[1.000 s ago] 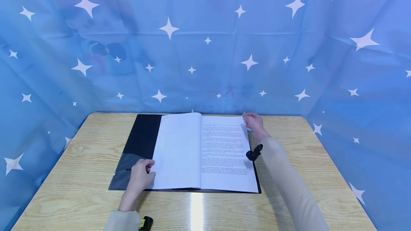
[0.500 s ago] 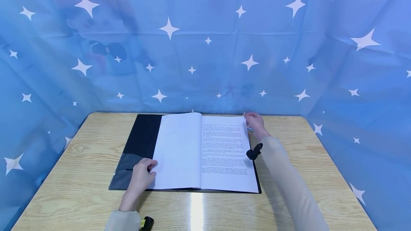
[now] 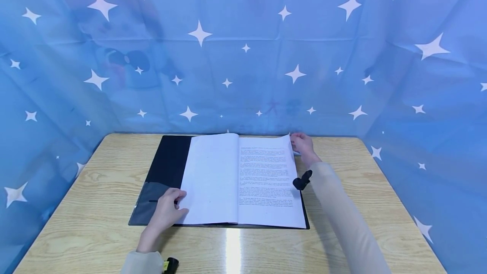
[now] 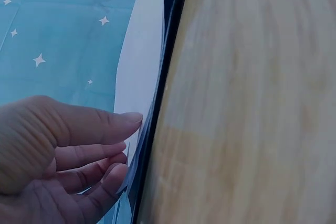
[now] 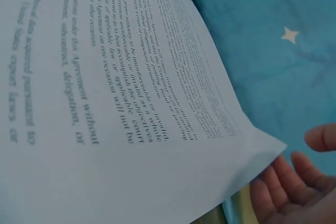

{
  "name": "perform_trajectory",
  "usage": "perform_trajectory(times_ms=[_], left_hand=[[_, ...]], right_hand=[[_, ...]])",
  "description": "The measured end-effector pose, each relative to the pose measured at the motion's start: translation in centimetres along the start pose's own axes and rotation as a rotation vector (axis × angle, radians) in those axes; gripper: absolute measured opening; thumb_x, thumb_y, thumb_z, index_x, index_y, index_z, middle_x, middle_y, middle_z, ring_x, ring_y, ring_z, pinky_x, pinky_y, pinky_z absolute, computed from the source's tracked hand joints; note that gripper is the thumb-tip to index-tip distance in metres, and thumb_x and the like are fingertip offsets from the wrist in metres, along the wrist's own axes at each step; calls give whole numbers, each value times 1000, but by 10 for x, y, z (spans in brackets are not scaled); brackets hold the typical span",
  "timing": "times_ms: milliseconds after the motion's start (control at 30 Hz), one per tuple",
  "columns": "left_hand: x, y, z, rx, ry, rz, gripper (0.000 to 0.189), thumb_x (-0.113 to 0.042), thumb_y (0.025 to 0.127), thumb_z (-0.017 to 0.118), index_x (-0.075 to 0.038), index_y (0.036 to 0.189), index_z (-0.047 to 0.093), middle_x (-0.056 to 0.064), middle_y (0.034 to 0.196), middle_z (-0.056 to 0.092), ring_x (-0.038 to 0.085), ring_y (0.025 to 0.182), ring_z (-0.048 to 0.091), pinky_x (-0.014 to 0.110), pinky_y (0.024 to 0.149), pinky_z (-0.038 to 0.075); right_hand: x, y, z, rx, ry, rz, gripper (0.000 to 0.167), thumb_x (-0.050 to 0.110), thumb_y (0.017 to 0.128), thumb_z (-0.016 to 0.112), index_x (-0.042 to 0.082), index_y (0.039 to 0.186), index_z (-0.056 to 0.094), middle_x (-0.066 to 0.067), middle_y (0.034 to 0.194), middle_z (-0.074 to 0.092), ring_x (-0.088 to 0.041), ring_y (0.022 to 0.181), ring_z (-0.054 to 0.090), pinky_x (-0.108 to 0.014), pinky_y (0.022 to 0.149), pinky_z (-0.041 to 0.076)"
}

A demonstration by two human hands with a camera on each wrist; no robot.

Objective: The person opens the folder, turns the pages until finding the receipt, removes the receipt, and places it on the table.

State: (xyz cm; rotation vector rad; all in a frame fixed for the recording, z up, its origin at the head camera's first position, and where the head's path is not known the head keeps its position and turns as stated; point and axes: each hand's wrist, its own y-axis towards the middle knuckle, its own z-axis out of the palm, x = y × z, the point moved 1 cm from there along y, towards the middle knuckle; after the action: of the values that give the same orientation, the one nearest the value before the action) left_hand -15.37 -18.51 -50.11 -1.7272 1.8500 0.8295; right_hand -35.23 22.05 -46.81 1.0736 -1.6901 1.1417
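Note:
An open black folder [image 3: 173, 155] lies on the table, with a stack of white sheets spread to both sides of its fold. The left page [image 3: 211, 176] is blank; the right page [image 3: 266, 181] carries lines of printed text. My left hand [image 3: 167, 208] rests at the lower left edge of the blank page, its fingers loosely bent and thumb apart from them. At the far right corner of the printed page is my right hand [image 3: 302, 145]. In the right wrist view, the fingers [image 5: 281, 184] are against the lifted corner's underside, while the thumb stands away from the paper.
The wooden table [image 3: 95, 189] extends around the folder. A blue curtain [image 3: 243, 75] with white stars hangs right behind its far edge. A grey pocket [image 3: 146, 200] covers the folder's lower left part. Something small and pale shows under the right hand.
The far right corner of the printed page has risen to a point, and my right hand has shifted slightly right. My left thumb has spread a little further over the blank page.

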Motion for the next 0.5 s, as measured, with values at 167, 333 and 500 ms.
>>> perform_trajectory(times_ms=[167,333,500], left_hand=[[0,0,1,0,11,-4,40,6,65,76,9,103,64,17,104,57,15,71,50,25,60,44],[0,2,2,2,37,-2,40,5,65,77,9,102,65,18,106,57,25,84,56,35,72,50],[0,2,2,6,46,6,40,4,65,77,10,102,65,20,107,57,33,98,56,45,85,47]], right_hand=[[-1,0,0,6,-23,-4,43,21,95,46,0,133,44,-17,133,45,-30,118,44,-42,98,38],[-3,-1,0,54,-68,-9,43,20,96,47,0,133,45,-18,130,47,-29,113,47,-41,95,39],[-3,-7,-1,98,-111,-37,44,21,96,47,-2,134,45,-20,128,50,-27,107,50,-36,88,41]])
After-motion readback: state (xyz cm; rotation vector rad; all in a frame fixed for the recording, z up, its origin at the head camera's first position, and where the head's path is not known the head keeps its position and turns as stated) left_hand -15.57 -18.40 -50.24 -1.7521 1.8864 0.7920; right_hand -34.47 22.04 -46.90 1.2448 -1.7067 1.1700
